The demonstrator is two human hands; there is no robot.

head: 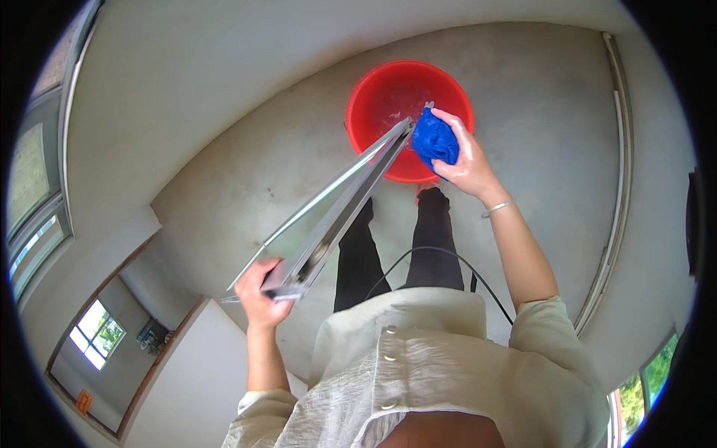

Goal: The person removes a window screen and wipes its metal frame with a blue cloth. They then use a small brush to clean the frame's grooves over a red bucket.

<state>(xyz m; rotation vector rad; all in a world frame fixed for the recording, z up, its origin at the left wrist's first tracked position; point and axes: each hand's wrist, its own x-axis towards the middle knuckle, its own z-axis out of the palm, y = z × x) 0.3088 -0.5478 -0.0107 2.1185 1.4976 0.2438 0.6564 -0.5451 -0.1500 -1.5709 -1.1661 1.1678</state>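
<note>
My left hand (pixel 262 291) grips the near end of a long aluminium-framed panel (pixel 352 193), which looks like a window sash or screen seen nearly edge-on. The panel slants away from me, and its far end lies over a red plastic tub (pixel 376 101). In my right hand (pixel 466 154) is a bunched blue cloth (pixel 434 137), held just right of the panel's far end and above the tub's right side. That hand looks wet and soapy. Some whitish suds or water show inside the tub. Whether cloth and frame touch, I cannot tell.
The tub stands on a grey concrete floor (pixel 538 112) just beyond my feet. A pale metal track (pixel 620 123) runs along the right wall. At lower left is a wood-edged wall opening (pixel 168 313). A black cable (pixel 431 248) arcs before my waist.
</note>
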